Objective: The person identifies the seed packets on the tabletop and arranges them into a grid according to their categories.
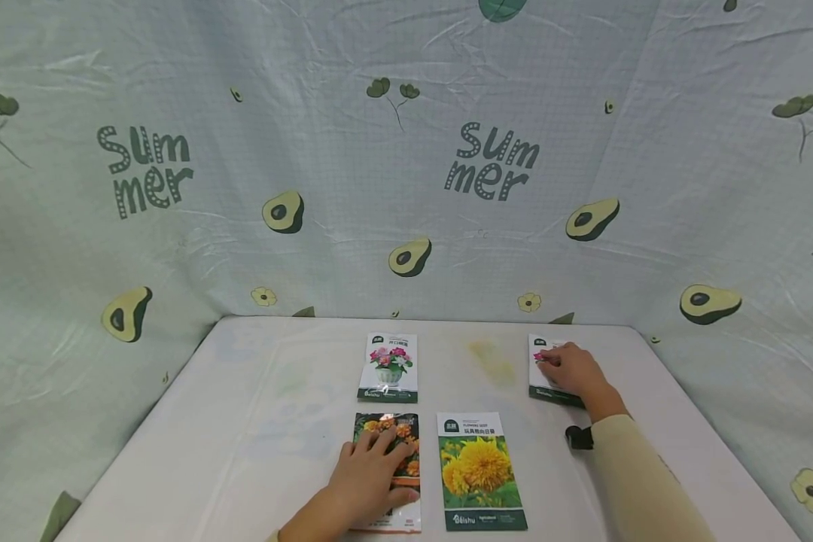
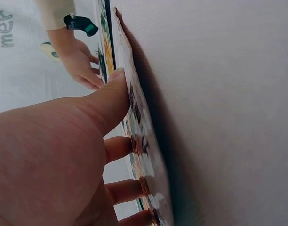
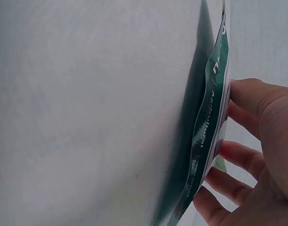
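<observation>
My left hand (image 1: 368, 476) rests on a seed packet with orange flowers (image 1: 407, 518) at the table's near middle. Its fingers spread across the picture, and in the left wrist view the thumb and fingertips press on the face of that packet. At the back right, my right hand (image 1: 573, 369) touches a white seed packet with a green bottom band (image 1: 546, 393), covering most of its picture. Seen from the right wrist, the fingertips sit on the face of this packet (image 3: 211, 117), whose green edge stands slightly off the table.
Between the hands lies a packet with yellow flowers (image 1: 481, 470). Behind the left hand is a white packet with pink flowers in a pot (image 1: 388, 369). A white cloth covers the table (image 1: 264, 436); a printed curtain (image 1: 352, 165) hangs behind it.
</observation>
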Available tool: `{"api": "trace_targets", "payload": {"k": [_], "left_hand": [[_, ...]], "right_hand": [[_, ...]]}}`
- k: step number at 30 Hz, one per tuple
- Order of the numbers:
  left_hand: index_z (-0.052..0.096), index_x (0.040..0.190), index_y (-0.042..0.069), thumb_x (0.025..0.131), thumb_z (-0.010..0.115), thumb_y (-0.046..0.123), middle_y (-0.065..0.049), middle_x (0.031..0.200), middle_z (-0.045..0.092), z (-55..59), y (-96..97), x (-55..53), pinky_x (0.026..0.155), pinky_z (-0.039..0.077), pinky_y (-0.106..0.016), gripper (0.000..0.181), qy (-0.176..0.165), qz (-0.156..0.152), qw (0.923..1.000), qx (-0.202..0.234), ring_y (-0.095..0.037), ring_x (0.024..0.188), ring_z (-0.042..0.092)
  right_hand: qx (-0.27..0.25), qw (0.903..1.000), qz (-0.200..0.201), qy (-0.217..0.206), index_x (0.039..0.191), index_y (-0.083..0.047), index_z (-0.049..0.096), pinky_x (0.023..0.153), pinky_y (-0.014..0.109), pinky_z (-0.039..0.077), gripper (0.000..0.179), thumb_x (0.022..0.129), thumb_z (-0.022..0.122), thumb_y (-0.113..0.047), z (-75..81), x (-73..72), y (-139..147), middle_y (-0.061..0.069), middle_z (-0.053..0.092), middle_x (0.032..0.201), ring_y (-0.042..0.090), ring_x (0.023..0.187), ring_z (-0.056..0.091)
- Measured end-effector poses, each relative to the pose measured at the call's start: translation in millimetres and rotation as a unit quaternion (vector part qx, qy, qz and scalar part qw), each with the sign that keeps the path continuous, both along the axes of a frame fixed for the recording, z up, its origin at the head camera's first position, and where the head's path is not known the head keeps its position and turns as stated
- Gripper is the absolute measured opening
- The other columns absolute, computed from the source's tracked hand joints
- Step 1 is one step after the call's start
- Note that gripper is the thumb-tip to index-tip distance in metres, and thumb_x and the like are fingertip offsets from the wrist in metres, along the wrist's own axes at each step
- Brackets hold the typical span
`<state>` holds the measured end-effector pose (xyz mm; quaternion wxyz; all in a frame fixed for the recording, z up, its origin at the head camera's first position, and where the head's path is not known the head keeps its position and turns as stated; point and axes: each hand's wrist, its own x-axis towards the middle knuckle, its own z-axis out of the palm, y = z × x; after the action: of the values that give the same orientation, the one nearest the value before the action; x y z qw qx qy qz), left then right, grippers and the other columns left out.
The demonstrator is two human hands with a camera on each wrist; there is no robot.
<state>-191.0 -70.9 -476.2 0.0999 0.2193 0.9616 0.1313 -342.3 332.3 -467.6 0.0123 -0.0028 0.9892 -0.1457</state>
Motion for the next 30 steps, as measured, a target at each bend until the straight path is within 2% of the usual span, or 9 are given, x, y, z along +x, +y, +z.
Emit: {"api": "trace_targets", "payload": {"k": [6,12,18,24,27,30], "left_hand": [[0.055,0.145,0.038,0.086,0.067,0.068,-0.007,0.157,0.046,-2.7,1.1,-1.3,0.094,0.04,-0.062,0.067,-0.002,0.006,1.0,-0.003,-0.039,0.136,0.044],[0.056,0.144,0.038,0.085,0.069,0.068,-0.007,0.156,0.047,-1.9,1.8,-0.5,0.094,0.04,-0.061,0.068,0.002,0.008,0.9999,-0.005,-0.039,0.135,0.044],[0.057,0.144,0.038,0.084,0.07,0.067,-0.007,0.155,0.048,-3.1,2.0,-1.6,0.094,0.041,-0.063,0.068,0.008,0.01,0.9999,-0.004,-0.039,0.134,0.045],[0.056,0.145,0.036,0.085,0.069,0.067,-0.008,0.157,0.046,1.8,1.1,-1.2,0.094,0.04,-0.063,0.069,0.005,0.006,0.9999,-0.011,-0.04,0.136,0.044],[0.056,0.145,0.035,0.085,0.069,0.067,-0.008,0.157,0.046,1.1,1.0,-1.0,0.094,0.04,-0.063,0.069,0.007,0.006,0.9999,-0.009,-0.04,0.135,0.044],[0.056,0.145,0.036,0.085,0.069,0.067,-0.008,0.157,0.047,-0.2,1.0,-0.5,0.094,0.04,-0.063,0.068,0.009,0.007,0.9999,-0.006,-0.04,0.135,0.044]], "right_hand": [[-0.003,0.9999,-0.006,-0.015,0.145,-0.006,0.057,0.108,0.063,0.041,0.049,0.102,0.062,-0.029,4.0,1.9,-5.0,0.03,0.053,0.141,0.05,0.127,0.052],[0.0,0.9998,0.018,0.007,0.142,-0.006,0.061,0.107,0.062,0.042,0.047,0.101,0.064,-0.028,1.2,2.6,-9.3,0.031,0.055,0.14,0.05,0.127,0.053],[-0.006,0.9997,0.019,0.014,0.136,-0.001,0.065,0.104,0.06,0.046,0.046,0.099,0.067,-0.029,-0.8,-1.8,-15.7,0.029,0.059,0.133,0.044,0.116,0.059],[-0.001,0.9996,0.019,0.019,0.134,-0.002,0.066,0.102,0.059,0.047,0.045,0.098,0.068,-0.028,-3.4,-5.8,-23.5,0.026,0.063,0.129,0.038,0.108,0.06],[0.001,0.9996,0.019,0.02,0.134,-0.001,0.066,0.102,0.059,0.047,0.046,0.098,0.068,-0.029,-3.0,-5.3,-27.8,0.027,0.063,0.129,0.04,0.109,0.061],[0.004,0.9996,0.021,0.021,0.136,-0.001,0.065,0.104,0.06,0.046,0.048,0.098,0.069,-0.029,-2.2,-3.7,-32.1,0.029,0.061,0.132,0.045,0.117,0.06]]}}
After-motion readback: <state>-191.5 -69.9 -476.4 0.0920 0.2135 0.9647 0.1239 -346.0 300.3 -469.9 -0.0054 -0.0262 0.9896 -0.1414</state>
